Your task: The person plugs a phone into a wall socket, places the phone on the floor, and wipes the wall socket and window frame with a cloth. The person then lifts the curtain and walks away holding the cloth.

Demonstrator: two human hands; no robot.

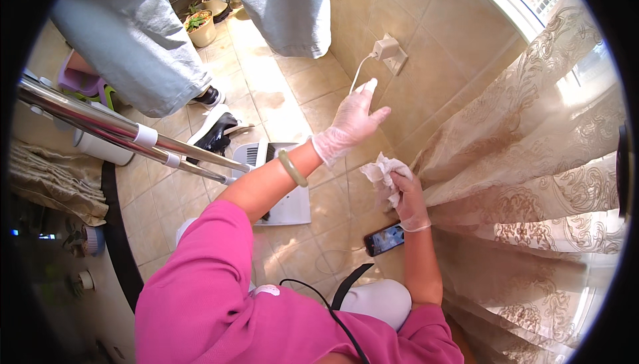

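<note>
My left hand [352,116], in a clear glove, reaches towards the tiled wall with its fingers apart and nothing seen in it. Beyond its fingertips, a white charger [386,48] is plugged into a wall socket [398,62], and its white cable [357,72] runs down behind the hand. My right hand [410,196], gloved too, grips a crumpled white tissue or cloth [382,169] beside the curtain. Just below that hand a phone [385,239] with a lit screen lies on the floor tiles, a thin cable at its end.
A white dustpan [292,206] and long metal handles [194,151] stand at my left. Another person in wide jeans [294,9] stands ahead, near potted plants [200,28]. A black-and-white shoe [212,131] is on the floor. Patterned curtains [524,164] hang at my right.
</note>
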